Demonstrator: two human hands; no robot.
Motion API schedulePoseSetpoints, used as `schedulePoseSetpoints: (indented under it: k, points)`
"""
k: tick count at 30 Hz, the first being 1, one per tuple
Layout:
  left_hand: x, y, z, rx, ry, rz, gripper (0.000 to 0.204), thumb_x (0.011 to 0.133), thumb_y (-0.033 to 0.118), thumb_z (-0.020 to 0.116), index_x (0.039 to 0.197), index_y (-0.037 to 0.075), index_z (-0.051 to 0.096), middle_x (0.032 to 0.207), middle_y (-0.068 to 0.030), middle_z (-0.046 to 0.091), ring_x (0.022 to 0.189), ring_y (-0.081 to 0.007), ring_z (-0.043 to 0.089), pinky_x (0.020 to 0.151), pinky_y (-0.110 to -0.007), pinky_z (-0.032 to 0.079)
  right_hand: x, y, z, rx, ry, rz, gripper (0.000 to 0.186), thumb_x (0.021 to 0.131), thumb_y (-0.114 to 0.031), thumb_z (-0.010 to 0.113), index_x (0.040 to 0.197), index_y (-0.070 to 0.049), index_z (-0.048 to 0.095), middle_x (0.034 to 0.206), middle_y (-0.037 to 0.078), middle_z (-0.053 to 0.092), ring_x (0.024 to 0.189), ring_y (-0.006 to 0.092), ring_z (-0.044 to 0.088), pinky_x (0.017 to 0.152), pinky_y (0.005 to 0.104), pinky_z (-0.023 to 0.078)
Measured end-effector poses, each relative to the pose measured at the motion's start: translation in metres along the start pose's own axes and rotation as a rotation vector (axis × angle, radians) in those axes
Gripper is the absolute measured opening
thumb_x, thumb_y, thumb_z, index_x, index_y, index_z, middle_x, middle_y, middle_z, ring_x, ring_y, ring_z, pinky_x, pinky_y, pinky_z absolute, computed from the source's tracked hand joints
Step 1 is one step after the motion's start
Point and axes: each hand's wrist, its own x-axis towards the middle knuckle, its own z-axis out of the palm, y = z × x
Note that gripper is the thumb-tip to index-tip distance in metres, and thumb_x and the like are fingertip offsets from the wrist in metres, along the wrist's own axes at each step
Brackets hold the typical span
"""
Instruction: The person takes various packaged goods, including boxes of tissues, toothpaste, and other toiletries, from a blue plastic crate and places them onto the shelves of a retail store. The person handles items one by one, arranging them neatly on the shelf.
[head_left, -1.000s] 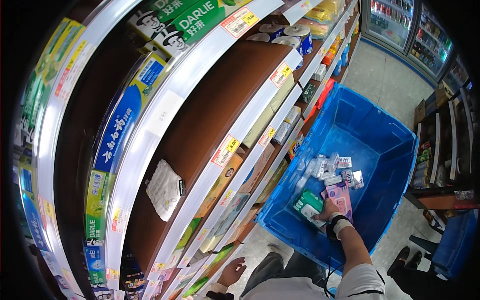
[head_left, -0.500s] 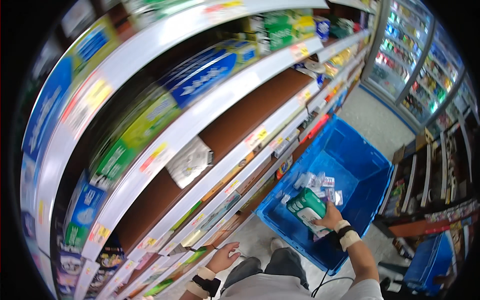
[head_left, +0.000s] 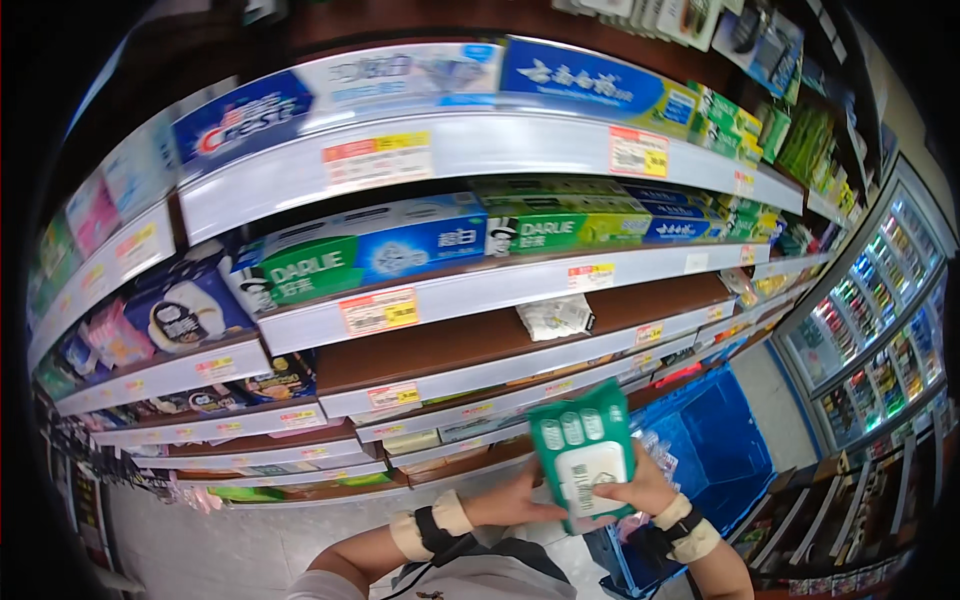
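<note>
A green pack of wet wipes (head_left: pixel 583 432) with a white lid is raised in front of me, its top tilted away. My left hand (head_left: pixel 512 498) is closed on its lower left edge. My right hand (head_left: pixel 646 488) grips the lower right side, with the thumb across the lid. Behind the pack and to the right stands a blue plastic crate (head_left: pixel 735 420) on the floor, partly hidden by the pack and my right arm. Small clear-wrapped packets (head_left: pixel 658 452) lie inside it. Something pinkish shows just below the pack, too covered to make out.
Shelves of toothpaste boxes (head_left: pixel 365 250) curve across the front. A crumpled white packet (head_left: pixel 557 318) lies on a brown shelf board (head_left: pixel 450 345) below them. Glass-door drink coolers (head_left: pixel 870 300) stand at the far right, with a low rack (head_left: pixel 820 520) nearer.
The wet wipes have come up out of the crate in my right hand, and my left hand has closed on them too. My view has swung left toward the shelves.
</note>
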Motion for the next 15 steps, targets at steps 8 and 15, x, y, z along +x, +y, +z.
schedulePoseSetpoints:
  k: [8,15]
  points:
    - [-0.061,0.050,-0.054,-0.484,0.437,-0.302,0.063,0.078,0.025,0.065,0.124,-0.002,0.031,0.118,-0.0121,0.047,0.108,-0.0193,0.046,0.090,-0.033,0.040,0.065,-0.075,0.078,-0.084,-0.404,-0.027,0.075,0.071,-0.035,0.068,0.118,0.012,0.034,0.109,0.022,0.052,0.099,0.0246,0.053,0.084,0.0300,0.042]
    - [-0.079,0.074,-0.094,-0.749,0.501,-0.320,0.054,0.083,0.039,0.054,0.120,0.002,0.039,0.116,-0.0080,0.049,0.105,-0.0154,0.050,0.091,-0.032,0.039,0.080,-0.103,0.088,-0.133,-0.463,-0.144,0.081,0.080,-0.037,0.059,0.131,0.009,0.017,0.130,0.025,0.031,0.121,0.0286,0.033,0.099,0.0318,0.027]
